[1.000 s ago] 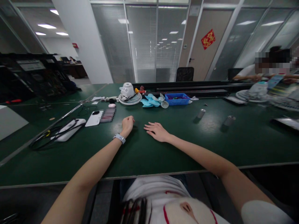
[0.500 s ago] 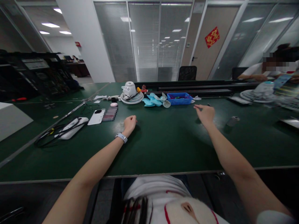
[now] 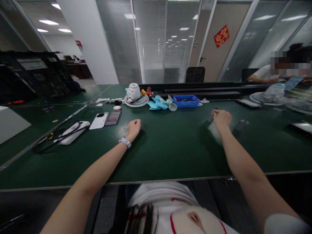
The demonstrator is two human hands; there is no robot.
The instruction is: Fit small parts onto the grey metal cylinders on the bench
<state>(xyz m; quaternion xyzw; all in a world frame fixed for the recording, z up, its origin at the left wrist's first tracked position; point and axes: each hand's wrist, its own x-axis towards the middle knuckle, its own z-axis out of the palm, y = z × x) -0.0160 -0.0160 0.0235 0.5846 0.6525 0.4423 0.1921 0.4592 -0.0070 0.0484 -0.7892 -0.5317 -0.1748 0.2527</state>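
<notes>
My left hand (image 3: 134, 128) rests on the green table (image 3: 168, 146) in a loose fist, a pale-strapped watch on its wrist, with nothing showing between the fingers. Farther right, my right hand (image 3: 222, 119) is closed, its fingertips pinched together and turned to the left. A small blurred grey piece (image 3: 210, 117) shows just below those fingertips; whether they grip it, I cannot tell. Right of this hand stands a small grey metal cylinder (image 3: 242, 124). Behind the fingers lies a thin dark piece (image 3: 217, 107).
Along the back are a white fan body (image 3: 133, 91) on its round grille, light-blue fan blades (image 3: 158, 103) and a blue bin (image 3: 186, 102) of small parts. Phones (image 3: 97, 121) and a cabled white device (image 3: 74, 133) lie left. Another person (image 3: 262, 75) sits at far right.
My right hand has moved right, closer to the grey metal cylinder, and the blurred grey piece by its fingertips now shows. My left hand stays where it was; the view has shifted slightly.
</notes>
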